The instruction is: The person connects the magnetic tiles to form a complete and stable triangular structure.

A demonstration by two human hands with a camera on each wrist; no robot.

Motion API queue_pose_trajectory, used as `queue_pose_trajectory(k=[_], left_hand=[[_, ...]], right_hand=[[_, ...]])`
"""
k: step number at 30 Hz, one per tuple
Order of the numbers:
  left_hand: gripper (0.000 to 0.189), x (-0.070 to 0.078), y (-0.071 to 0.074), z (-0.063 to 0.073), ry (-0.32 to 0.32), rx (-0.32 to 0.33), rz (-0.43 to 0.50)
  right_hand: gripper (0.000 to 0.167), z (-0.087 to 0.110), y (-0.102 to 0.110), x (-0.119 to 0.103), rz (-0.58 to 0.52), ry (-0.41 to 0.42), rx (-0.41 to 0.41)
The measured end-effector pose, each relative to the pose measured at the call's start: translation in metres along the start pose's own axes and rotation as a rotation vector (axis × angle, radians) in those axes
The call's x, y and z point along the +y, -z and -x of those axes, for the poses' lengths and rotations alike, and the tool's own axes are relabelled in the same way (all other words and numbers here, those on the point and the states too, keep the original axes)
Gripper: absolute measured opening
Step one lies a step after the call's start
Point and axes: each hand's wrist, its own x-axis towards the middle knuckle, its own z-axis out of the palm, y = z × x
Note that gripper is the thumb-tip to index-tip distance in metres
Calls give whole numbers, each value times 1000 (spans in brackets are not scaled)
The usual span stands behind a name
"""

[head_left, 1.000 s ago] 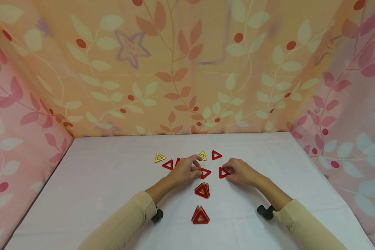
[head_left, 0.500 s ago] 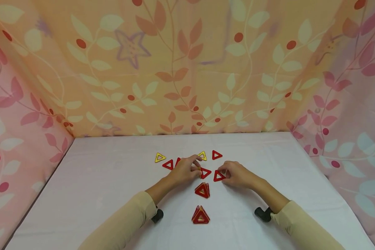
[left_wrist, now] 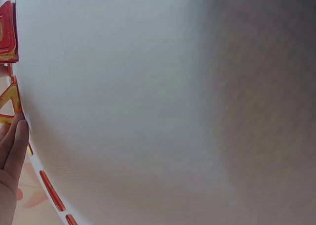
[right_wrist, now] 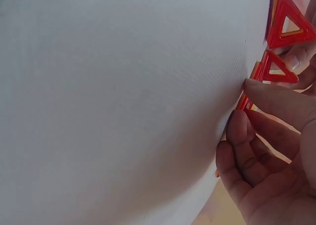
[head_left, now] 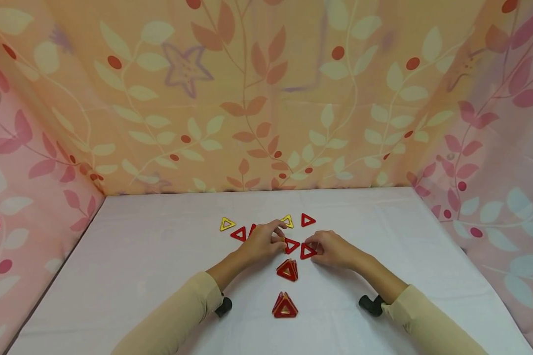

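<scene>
My left hand (head_left: 264, 241) holds a yellow triangle tile (left_wrist: 16, 97) on edge, fingers against its side in the left wrist view. A red triangle tile (head_left: 294, 242) stands beside its fingertips. My right hand (head_left: 336, 250) pinches another red triangle tile (head_left: 303, 251) between thumb and fingers, close to the right of that one. In the right wrist view, a red tile (right_wrist: 269, 63) rises just beyond my right thumb (right_wrist: 276, 97). Nearer me sit two small red-and-yellow pyramids, the far pyramid (head_left: 286, 270) and the near pyramid (head_left: 285, 311).
Flat on the white table (head_left: 151, 276), beyond my hands, lie a yellow triangle (head_left: 222, 227), a second yellow triangle (head_left: 290, 221) and a red triangle (head_left: 304, 220). Another red triangle (head_left: 234, 233) lies left of my left hand, which partly covers one more. A patterned curtain (head_left: 266, 123) stands behind.
My right hand has moved left and slightly nearer to me, bringing its red triangle tile close to the tiles at my left hand. The left hand has stayed in place.
</scene>
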Motion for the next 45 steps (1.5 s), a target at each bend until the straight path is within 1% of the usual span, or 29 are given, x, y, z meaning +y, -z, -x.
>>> queue_pose_trajectory(k=[8,14,25,30,32,39,45], left_hand=[[44,-1,0,0,-5,4,11],[44,1,0,0,-3,3,11],[43,-1,0,0,-7,8,18],[44,-1,0,1,-10,12,18],[44,-1,0,1,-10,12,19],[44,-1,0,0,-8,12,9],[44,-1,0,0,-9,8,14]], right_hand=[[35,-1,-3,-4,12,24,0],[37,-3,-5,-4,16,19,0],[44,-2,-4,-5,-18,29,-28],[46,-2,-4,-6,-40,55,-39],[46,-3,-5,-6,-37,65,-37],[47,-7,-4,-4,14,60,-15],[48,-11,-2,-3,28,60,-48]])
